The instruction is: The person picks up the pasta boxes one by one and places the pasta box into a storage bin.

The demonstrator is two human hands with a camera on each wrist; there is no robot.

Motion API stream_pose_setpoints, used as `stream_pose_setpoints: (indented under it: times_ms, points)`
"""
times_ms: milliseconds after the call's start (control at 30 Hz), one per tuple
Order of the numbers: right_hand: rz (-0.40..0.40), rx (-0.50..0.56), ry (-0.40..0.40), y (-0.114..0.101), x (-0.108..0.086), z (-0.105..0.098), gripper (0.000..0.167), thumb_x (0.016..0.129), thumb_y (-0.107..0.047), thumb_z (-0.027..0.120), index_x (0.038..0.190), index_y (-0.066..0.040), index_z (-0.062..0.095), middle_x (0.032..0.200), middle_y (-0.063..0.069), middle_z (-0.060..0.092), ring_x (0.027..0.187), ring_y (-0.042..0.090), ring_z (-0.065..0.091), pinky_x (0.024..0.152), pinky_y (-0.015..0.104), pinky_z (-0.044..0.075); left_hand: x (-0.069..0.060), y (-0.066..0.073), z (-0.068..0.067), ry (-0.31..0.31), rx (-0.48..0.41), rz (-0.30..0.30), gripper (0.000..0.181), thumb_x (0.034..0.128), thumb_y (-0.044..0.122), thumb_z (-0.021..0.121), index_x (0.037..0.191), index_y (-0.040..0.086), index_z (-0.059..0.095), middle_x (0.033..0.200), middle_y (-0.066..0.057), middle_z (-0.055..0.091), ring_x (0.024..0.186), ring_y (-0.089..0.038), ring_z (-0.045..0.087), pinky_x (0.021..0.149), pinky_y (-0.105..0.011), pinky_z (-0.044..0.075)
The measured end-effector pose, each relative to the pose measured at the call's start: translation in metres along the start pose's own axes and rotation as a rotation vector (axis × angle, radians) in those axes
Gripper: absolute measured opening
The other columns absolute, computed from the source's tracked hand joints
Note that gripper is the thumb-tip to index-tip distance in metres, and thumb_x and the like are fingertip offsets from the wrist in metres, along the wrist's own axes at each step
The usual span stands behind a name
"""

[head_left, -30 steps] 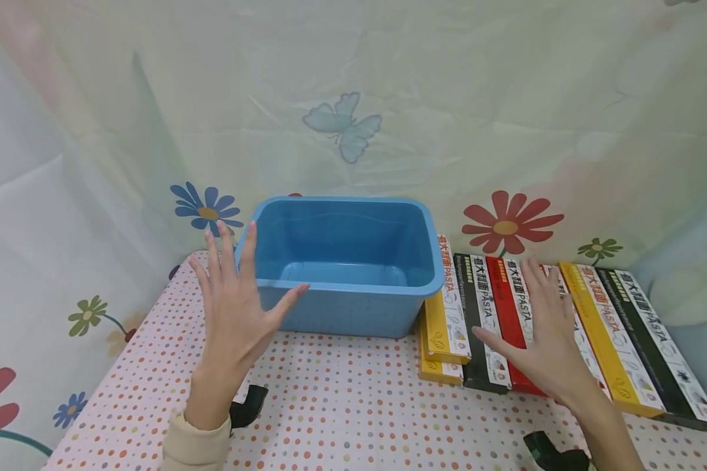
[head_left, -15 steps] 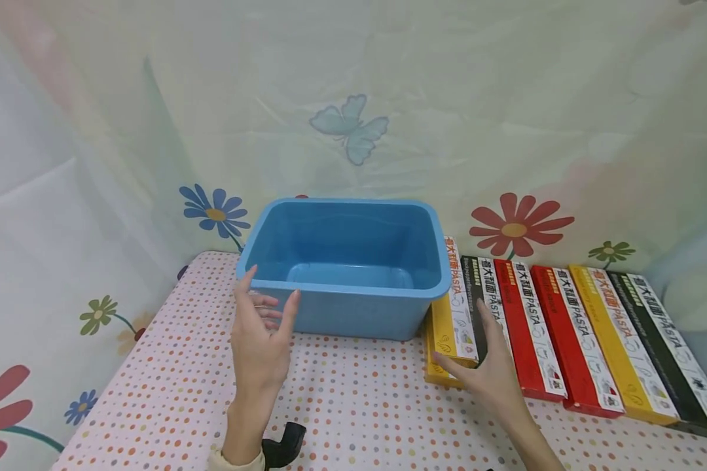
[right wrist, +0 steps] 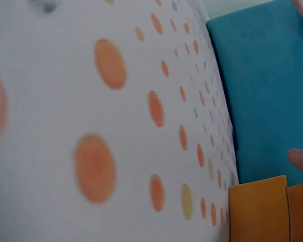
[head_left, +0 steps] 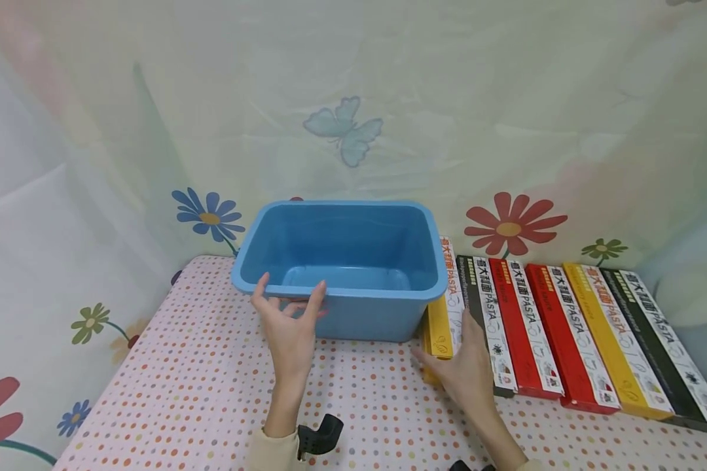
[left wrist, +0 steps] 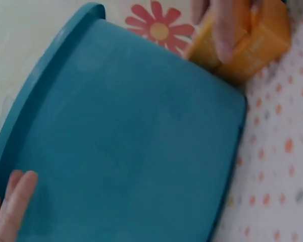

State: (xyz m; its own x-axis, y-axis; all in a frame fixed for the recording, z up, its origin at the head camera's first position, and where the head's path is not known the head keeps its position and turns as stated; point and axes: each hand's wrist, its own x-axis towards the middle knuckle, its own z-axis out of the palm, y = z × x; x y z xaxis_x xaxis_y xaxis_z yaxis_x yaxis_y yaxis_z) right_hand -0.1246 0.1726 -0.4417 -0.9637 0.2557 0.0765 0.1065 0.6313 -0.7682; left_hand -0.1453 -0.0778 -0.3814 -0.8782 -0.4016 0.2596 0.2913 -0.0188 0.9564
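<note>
At the front of the blue bin (head_left: 359, 315), my left hand (head_left: 290, 337) has its fingers loosely bent, with the index and thumb tips by the front rim. In the left wrist view its fingers (left wrist: 16, 201) lie near the bin's rim. My right hand (head_left: 462, 376) spans the near end of the stacked yellow pasta boxes (head_left: 438, 330), thumb on the bin side, fingers on the other. In the right wrist view the thumb (right wrist: 300, 160) stands apart from the yellow box (right wrist: 260, 209); whether its fingers touch a box cannot be told.
Right of the yellow boxes lie a black box (head_left: 495, 340), two red boxes (head_left: 521, 340), another yellow box (head_left: 618, 347) and another black box (head_left: 666, 353), side by side. A patterned curtain (head_left: 448, 98) hangs behind the dotted tabletop (head_left: 212, 366).
My left hand has moved right and down to the bin's front rim, its fingers bending. My right hand has moved left from the red boxes to the stacked yellow boxes.
</note>
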Motion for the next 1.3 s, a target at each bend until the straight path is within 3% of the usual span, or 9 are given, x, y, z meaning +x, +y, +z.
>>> stream_pose_setpoints:
  times_ms: [133,233,400,633,933,1033,1167,1200,1300]
  points:
    - [-0.016,-0.034,0.034,0.001,0.001,0.003,0.122,0.080,-0.032,0.092,0.164,0.005,0.012,0.167,0.030,0.022,0.146,0.050,0.034,0.121,0.068,0.030,0.000,0.004,0.008,0.033,-0.090,-0.024,0.109,0.0880,0.022,0.088,0.165,0.016,0.011,0.148,-0.027,0.035,0.077,-0.028,0.073,0.069,-0.037,0.067]
    - [-0.031,-0.033,0.052,0.002,0.000,0.003,0.113,0.082,-0.023,0.088,0.163,0.008,0.016,0.165,0.032,0.025,0.145,0.052,0.035,0.120,0.069,0.031,-0.001,0.005,0.011,0.062,-0.103,-0.039,0.110,0.0863,0.018,0.089,0.165,0.017,0.012,0.154,-0.027,0.030,0.081,-0.030,0.073,0.068,-0.038,0.066]
    - [-0.040,-0.013,0.084,0.003,-0.001,-0.002,0.101,0.082,-0.011,0.081,0.162,0.009,0.022,0.163,0.032,0.030,0.144,0.053,0.036,0.119,0.071,0.031,-0.002,0.005,0.014,0.099,-0.077,-0.051,0.108,0.0843,0.016,0.090,0.164,0.017,0.017,0.154,-0.024,0.033,0.092,-0.028,0.067,0.067,-0.035,0.063]
    - [0.048,0.031,0.118,0.014,-0.002,-0.015,0.101,0.081,-0.007,0.081,0.164,0.002,0.023,0.165,0.030,0.029,0.148,0.052,0.032,0.120,0.071,0.028,-0.001,0.004,0.014,0.086,-0.102,-0.042,0.109,0.0833,0.010,0.090,0.164,0.016,0.017,0.144,-0.021,0.044,0.091,-0.024,0.065,0.063,-0.025,0.059]
    - [0.122,0.058,0.213,0.022,-0.011,-0.057,0.100,0.084,-0.003,0.080,0.166,-0.005,0.023,0.165,0.028,0.030,0.141,0.049,0.036,0.117,0.066,0.034,-0.001,0.003,0.013,0.089,-0.120,-0.036,0.110,0.0831,0.008,0.090,0.165,0.016,0.017,0.144,-0.021,0.042,0.091,-0.024,0.065,0.067,-0.028,0.062]
    - [0.128,0.069,0.214,0.019,-0.014,-0.077,0.099,0.087,-0.004,0.079,0.167,-0.013,0.022,0.167,0.023,0.029,0.137,0.045,0.037,0.111,0.039,0.042,-0.001,0.003,0.013,0.095,-0.125,-0.032,0.109,0.0827,0.008,0.090,0.164,0.017,0.018,0.146,-0.021,0.041,0.091,-0.024,0.064,0.068,-0.026,0.063]
    - [0.027,0.059,0.207,0.012,-0.015,-0.106,0.098,0.086,-0.007,0.081,0.166,-0.021,0.027,0.166,0.021,0.034,0.126,0.035,0.042,0.083,0.002,0.037,-0.001,0.003,0.013,0.094,-0.137,-0.030,0.109,0.0825,0.007,0.090,0.164,0.017,0.018,0.146,-0.022,0.041,0.090,-0.024,0.064,0.070,-0.027,0.064]
    - [-0.022,0.051,0.212,0.009,-0.015,-0.112,0.097,0.085,-0.007,0.082,0.166,-0.022,0.030,0.165,0.021,0.036,0.123,0.029,0.042,0.077,-0.003,0.035,-0.001,0.004,0.013,0.093,-0.140,-0.030,0.109,0.0825,0.007,0.089,0.164,0.017,0.018,0.146,-0.022,0.041,0.090,-0.025,0.064,0.070,-0.028,0.064]
    - [-0.203,0.056,0.206,-0.003,-0.010,-0.127,0.099,0.081,-0.005,0.086,0.164,-0.026,0.036,0.163,0.015,0.041,0.117,0.012,0.042,0.079,-0.004,0.039,-0.001,0.004,0.014,0.096,-0.140,-0.030,0.109,0.0823,0.007,0.090,0.164,0.017,0.019,0.148,-0.023,0.039,0.091,-0.025,0.064,0.070,-0.028,0.064]
